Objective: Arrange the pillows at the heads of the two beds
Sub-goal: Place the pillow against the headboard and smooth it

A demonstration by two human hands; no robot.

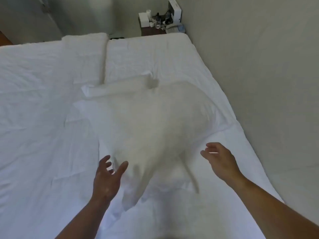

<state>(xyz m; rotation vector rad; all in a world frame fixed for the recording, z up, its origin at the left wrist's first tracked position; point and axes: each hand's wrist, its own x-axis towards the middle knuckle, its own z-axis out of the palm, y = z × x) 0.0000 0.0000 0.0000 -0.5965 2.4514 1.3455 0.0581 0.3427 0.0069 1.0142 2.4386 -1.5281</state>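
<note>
While both hands (107,176) (220,160) spread empty, pillow (155,128) shows no readable label.

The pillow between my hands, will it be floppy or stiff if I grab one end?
Probably floppy: the pillow looks soft and blurred, its near corner drooping. Likely light for its bulk. Both hands, left and right, are open.

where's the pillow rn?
Head view: pillow is centre frame on the right bed, between the open left hand and right hand, blurred.
</note>
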